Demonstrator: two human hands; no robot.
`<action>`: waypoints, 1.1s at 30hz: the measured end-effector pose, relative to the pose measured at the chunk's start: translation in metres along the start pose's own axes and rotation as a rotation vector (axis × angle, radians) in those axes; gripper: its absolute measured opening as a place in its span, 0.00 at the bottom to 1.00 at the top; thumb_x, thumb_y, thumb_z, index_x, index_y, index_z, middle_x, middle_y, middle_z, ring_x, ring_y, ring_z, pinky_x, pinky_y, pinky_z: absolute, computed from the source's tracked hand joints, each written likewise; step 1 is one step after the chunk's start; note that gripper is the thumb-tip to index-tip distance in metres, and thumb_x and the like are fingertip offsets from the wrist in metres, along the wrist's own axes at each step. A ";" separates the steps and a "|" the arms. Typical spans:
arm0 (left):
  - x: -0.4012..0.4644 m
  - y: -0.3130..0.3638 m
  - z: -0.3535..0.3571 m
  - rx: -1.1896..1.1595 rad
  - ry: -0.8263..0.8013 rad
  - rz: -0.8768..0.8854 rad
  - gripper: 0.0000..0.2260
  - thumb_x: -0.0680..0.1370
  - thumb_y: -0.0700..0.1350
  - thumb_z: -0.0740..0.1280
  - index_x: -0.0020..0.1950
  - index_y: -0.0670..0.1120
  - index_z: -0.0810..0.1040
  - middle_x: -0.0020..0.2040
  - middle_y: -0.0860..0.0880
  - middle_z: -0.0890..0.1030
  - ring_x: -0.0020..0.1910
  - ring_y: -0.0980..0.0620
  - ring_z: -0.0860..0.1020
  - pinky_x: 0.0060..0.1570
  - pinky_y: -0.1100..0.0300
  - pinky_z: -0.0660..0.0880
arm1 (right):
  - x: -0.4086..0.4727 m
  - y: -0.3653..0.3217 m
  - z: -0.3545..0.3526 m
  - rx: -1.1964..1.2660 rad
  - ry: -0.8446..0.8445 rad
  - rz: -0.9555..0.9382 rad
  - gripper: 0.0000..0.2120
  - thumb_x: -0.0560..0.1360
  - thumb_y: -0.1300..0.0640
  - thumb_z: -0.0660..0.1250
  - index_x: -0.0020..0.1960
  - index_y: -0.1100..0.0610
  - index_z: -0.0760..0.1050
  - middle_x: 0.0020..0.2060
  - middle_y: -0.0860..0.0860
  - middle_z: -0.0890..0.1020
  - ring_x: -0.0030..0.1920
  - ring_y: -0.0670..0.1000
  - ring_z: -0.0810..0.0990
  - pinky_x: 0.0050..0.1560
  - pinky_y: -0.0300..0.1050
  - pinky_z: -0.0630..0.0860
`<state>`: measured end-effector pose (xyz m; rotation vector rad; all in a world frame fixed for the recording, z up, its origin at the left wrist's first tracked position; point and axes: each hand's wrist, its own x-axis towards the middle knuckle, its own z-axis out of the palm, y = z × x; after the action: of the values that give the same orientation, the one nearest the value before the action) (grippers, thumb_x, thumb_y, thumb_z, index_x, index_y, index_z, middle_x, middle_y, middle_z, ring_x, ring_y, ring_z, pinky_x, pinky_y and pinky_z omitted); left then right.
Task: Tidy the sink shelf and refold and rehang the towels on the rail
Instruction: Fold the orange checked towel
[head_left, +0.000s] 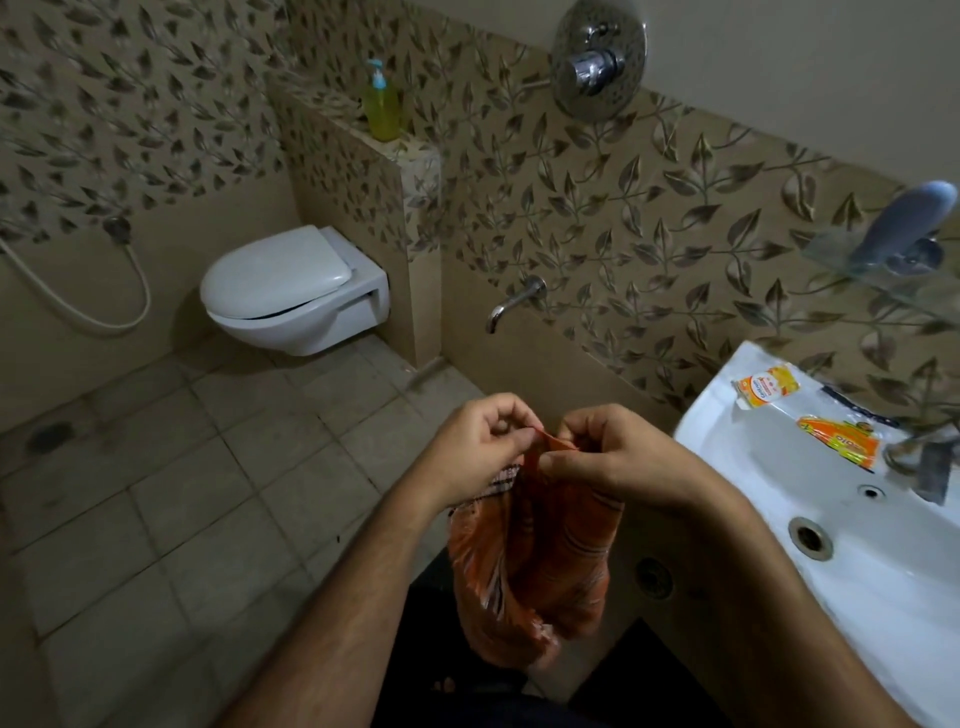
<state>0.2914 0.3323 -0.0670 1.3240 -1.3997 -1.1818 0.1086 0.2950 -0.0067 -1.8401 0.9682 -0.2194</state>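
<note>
Orange striped towel hangs bunched, top edge pinched by left hand and right hand, beside white sink

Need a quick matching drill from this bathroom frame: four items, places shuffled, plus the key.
Items:
1. orange towel
2. soap dispenser
3. yellow sachet
4. toilet

Places:
A. on the tiled ledge above the toilet
B. mounted on the wall, lid closed
C. pinched between the left hand and the right hand
D. on the sink rim

Pairs: 1-C, 2-A, 3-D, 4-B
</note>
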 end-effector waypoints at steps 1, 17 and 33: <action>0.000 0.000 0.000 0.068 0.060 0.006 0.08 0.77 0.40 0.68 0.42 0.52 0.80 0.36 0.50 0.81 0.36 0.56 0.79 0.41 0.54 0.79 | -0.002 0.002 -0.003 -0.023 -0.016 0.030 0.12 0.75 0.55 0.72 0.36 0.59 0.75 0.30 0.53 0.77 0.32 0.51 0.75 0.36 0.47 0.71; 0.003 0.000 -0.019 0.297 0.326 -0.140 0.04 0.77 0.43 0.69 0.48 0.52 0.80 0.24 0.56 0.75 0.26 0.63 0.73 0.34 0.62 0.69 | -0.023 -0.009 -0.014 0.044 0.318 0.011 0.07 0.76 0.54 0.71 0.41 0.56 0.82 0.36 0.54 0.86 0.38 0.54 0.85 0.43 0.56 0.82; 0.002 0.007 -0.006 0.237 0.282 -0.057 0.12 0.74 0.38 0.65 0.37 0.54 0.79 0.35 0.54 0.83 0.37 0.59 0.81 0.42 0.60 0.79 | -0.017 -0.006 0.001 0.225 -0.017 0.031 0.16 0.75 0.59 0.71 0.35 0.65 0.69 0.26 0.59 0.70 0.27 0.55 0.68 0.28 0.47 0.64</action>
<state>0.2961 0.3300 -0.0590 1.6357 -1.3299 -0.8429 0.1013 0.3088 0.0022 -1.6179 0.9201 -0.2817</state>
